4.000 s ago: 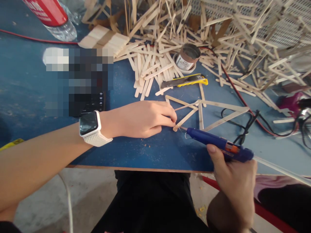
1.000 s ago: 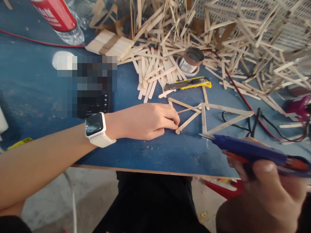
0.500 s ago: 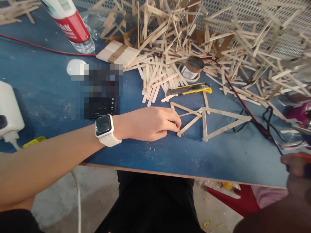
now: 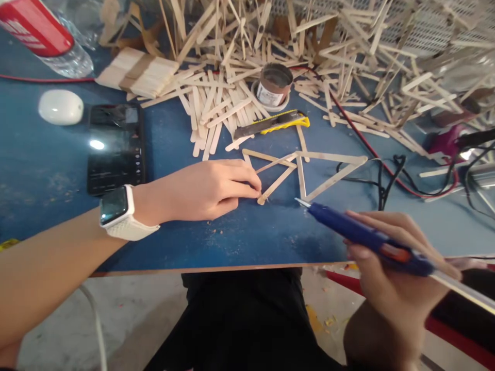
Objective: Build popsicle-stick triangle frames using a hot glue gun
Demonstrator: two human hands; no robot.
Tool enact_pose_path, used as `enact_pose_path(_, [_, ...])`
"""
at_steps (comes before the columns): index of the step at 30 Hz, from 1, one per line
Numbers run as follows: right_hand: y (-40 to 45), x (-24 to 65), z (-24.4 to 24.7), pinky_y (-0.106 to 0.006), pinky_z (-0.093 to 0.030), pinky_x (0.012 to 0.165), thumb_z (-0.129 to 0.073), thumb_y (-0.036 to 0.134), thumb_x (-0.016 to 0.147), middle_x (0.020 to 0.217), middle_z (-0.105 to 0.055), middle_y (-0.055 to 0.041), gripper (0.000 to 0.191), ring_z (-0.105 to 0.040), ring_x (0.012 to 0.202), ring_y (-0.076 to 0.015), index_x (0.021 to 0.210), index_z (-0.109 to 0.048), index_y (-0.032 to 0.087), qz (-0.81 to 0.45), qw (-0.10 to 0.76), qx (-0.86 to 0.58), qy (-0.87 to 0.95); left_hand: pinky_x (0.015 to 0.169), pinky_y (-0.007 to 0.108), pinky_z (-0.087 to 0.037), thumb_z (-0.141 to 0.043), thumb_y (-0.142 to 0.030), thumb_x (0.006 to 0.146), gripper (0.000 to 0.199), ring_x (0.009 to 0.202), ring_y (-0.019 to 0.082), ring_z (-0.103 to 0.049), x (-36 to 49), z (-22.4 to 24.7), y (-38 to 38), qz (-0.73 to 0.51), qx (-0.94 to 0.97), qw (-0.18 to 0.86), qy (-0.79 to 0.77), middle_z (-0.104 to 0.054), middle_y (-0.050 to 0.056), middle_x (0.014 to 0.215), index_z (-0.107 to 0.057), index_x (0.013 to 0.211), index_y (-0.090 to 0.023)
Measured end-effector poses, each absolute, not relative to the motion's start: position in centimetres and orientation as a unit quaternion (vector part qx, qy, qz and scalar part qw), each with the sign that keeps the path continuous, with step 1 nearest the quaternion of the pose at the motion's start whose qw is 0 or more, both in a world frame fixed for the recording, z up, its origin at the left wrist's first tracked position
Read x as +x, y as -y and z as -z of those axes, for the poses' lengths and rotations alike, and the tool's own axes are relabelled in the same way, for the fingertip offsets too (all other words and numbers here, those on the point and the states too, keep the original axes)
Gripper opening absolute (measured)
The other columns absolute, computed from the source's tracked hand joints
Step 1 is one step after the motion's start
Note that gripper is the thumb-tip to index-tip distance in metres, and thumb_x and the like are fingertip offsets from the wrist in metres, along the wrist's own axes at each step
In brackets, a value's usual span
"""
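My left hand (image 4: 212, 189) lies palm down on the blue table, its closed fingertips on the left end of a frame of joined wooden sticks (image 4: 301, 178). The frame lies flat and has a triangle on its right side. In my right hand (image 4: 398, 263) is a blue soldering-iron-like tool (image 4: 359, 229), which looks like a glue gun or pen with a pale rod behind it. Its metal tip points at the triangle's lower corner; whether they touch is unclear. A yellow cutter knife (image 4: 286, 122) rests just behind the frame.
Many loose wooden sticks (image 4: 216, 111) are heaped along the back. A small jar (image 4: 274, 85), a stick bundle (image 4: 137, 72), a bottle (image 4: 46, 38), a white case (image 4: 61, 107) and a phone (image 4: 116, 149) stand or lie around. Cables (image 4: 382, 180) run at the right.
My right hand has come in from the right edge with the blue tool, up to the stick frame. My left hand stays at the frame; the view has shifted right.
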State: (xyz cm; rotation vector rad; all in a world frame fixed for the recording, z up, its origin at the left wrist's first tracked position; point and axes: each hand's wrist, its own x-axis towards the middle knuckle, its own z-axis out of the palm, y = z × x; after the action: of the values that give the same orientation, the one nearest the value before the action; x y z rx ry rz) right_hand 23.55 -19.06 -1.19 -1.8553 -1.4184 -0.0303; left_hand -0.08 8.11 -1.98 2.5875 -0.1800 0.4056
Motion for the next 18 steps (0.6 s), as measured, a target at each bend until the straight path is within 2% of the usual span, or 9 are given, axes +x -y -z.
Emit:
enact_pose_path(2, [18.6,22.2,0.9,-0.037,-0.062,0.071,-0.089,0.023,0.086,0.106,-0.081,-0.0043,0.04,-0.074,0.084,-0.0236,0.125,-0.082,0.033,0.025,0.391,-0.714,0.58,0.111,0.037,-0.063,-0.052,-0.003,0.104,0.04,0.13,0.024,-0.073,0.0,2.0,-8.1,-0.145,0.953,0.257,0.063,-0.079,0.009,0.133,-0.082,0.122,-0.021])
enact_pose_path(4, [18.5,21.2,0.2,-0.038,-0.063,0.073,-0.088,0.018,0.088,0.108,-0.081,-0.0036,0.042,-0.075,0.084,-0.0225,0.127,-0.081,0.033,0.025,0.384,-0.719,0.579,0.111,0.038,-0.063,-0.051,-0.005,0.105,0.039,0.13,0.024,-0.073,0.0,1.9,-8.1,-0.138,0.954,0.257,0.063,-0.079,0.009,0.133,-0.082,0.123,-0.021])
enact_pose_path(12, [16.7,20.0,-2.2,-0.032,-0.063,0.073,-0.083,0.029,0.097,0.114,-0.082,-0.002,0.029,-0.081,0.09,-0.02,0.126,-0.078,0.03,0.004,0.265,-0.749,0.607,0.113,0.039,-0.062,-0.051,-0.004,0.104,0.04,0.13,0.024,-0.073,0.1,1.7,-8.1,-0.134,0.955,0.257,0.062,-0.079,0.009,0.134,-0.082,0.123,-0.021])
enact_pose_path(18, [16.0,19.9,-2.8,-0.029,-0.062,0.073,-0.082,0.031,0.099,0.112,-0.082,-0.0001,0.027,-0.081,0.09,-0.0169,0.125,-0.077,0.029,-0.034,0.256,-0.726,0.638,0.11,0.038,-0.063,-0.052,-0.007,0.106,0.036,0.126,0.025,-0.074,0.2,1.8,-8.1,-0.148,0.952,0.258,0.072,-0.08,0.011,0.132,-0.083,0.121,-0.018])
